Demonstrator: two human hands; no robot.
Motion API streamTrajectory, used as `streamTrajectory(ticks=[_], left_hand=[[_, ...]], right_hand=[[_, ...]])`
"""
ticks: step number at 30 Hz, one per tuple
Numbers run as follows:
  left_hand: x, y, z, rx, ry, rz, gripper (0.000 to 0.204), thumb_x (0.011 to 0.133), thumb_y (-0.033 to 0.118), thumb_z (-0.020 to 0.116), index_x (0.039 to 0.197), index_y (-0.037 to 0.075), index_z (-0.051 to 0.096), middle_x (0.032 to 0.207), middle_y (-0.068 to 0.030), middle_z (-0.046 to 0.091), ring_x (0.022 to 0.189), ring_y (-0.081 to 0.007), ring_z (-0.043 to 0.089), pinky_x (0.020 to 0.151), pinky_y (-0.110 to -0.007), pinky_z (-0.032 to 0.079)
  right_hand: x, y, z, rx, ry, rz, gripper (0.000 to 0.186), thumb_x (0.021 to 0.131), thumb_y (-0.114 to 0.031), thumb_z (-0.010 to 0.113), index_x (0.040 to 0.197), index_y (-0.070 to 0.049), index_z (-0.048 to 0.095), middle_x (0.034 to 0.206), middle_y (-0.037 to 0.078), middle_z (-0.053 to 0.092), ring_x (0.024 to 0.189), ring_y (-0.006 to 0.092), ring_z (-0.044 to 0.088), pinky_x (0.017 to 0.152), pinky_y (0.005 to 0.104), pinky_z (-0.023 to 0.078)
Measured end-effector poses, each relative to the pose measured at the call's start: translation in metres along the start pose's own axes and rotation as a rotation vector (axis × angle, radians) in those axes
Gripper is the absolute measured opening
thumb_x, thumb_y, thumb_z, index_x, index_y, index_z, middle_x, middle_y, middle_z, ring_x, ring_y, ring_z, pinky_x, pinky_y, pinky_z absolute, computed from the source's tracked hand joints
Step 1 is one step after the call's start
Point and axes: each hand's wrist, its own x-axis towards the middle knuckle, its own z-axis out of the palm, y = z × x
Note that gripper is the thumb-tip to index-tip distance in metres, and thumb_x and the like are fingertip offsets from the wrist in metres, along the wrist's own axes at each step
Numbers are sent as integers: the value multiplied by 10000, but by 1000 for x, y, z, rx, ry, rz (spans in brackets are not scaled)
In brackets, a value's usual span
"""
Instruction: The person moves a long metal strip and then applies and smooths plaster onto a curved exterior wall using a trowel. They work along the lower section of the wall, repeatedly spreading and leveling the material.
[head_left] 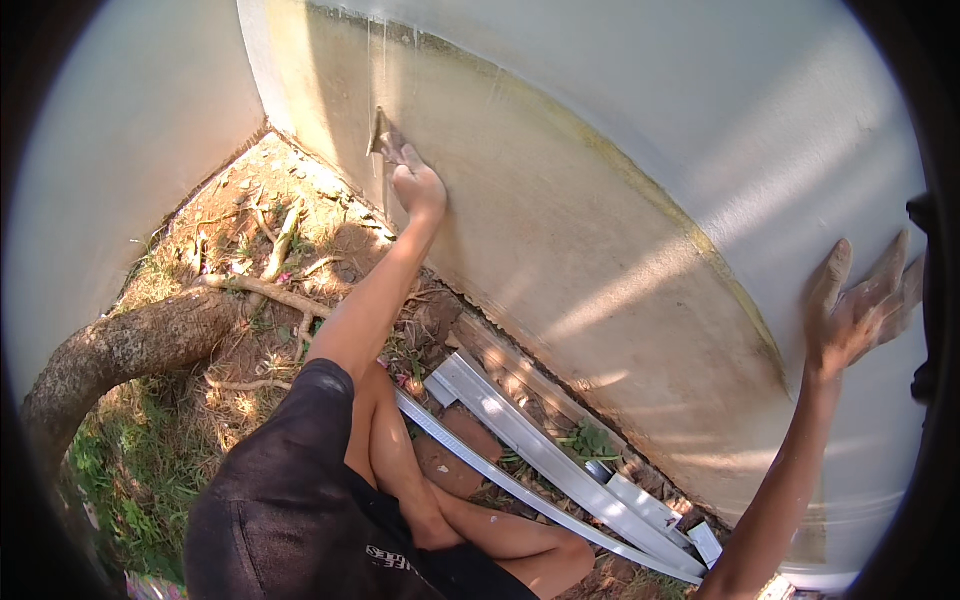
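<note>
My left hand [415,185] reaches up to the wall with its fingers closed around a scraper [377,132]. The scraper's dark, thin blade lies against the bare tan patch [560,220] of the wall, near its left end; the handle is mostly hidden in the hand. Thin whitish drips run down the wall just above the blade. My right hand [860,305] rests on the pale painted wall [720,130] to the right, fingers spread and holding nothing. A whitish dust or paste coats its fingers.
Metal channel strips [530,430] lie along the wall's foot beside my crossed legs [460,510]. A thick tree trunk [130,345] with branching roots [275,290] stands left, amid grass and dry soil. A second pale wall [130,150] meets the first in a corner.
</note>
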Motion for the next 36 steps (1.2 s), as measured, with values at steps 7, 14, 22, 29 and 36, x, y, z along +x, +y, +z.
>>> streamTrajectory(ticks=[7,14,22,29,36], left_hand=[[-136,87,50,25,2,354,424,934,220,404,1289,-2,473,1350,-189,437,1335,-337,291,1083,-570,22],[-42,6,5,210,-76,523,438,943,271,411,1245,-32,507,1298,-187,493,1315,-348,324,1092,-535,-11],[-139,92,35,-65,-233,310,448,899,166,442,1315,-1,447,1457,-193,262,1389,-328,140,1065,-590,-30],[-52,-6,1,279,-95,479,391,934,238,435,1237,12,534,1317,-147,488,1295,-316,374,1073,-582,-36],[-47,51,15,266,-45,-37,484,972,303,289,1275,-51,421,1342,-233,410,1292,-366,316,1114,-482,48]], right_hand=[[-5,-1,0,-70,-53,38,631,864,-487,519,1388,-177,354,1457,161,233,1367,352,154,1061,539,172],[-3,4,1,-15,-23,-19,640,864,-499,516,1389,-171,353,1454,160,232,1357,367,164,1065,528,163],[-5,0,1,-84,-47,32,630,868,-502,502,1380,-161,368,1441,157,254,1348,365,178,1052,543,187],[-2,1,0,-75,-40,18,653,855,-494,523,1395,-177,337,1456,137,236,1365,345,156,1059,552,181],[-6,-1,2,-120,-55,60,656,851,-488,535,1393,-177,338,1455,145,233,1362,346,164,1049,551,199]])
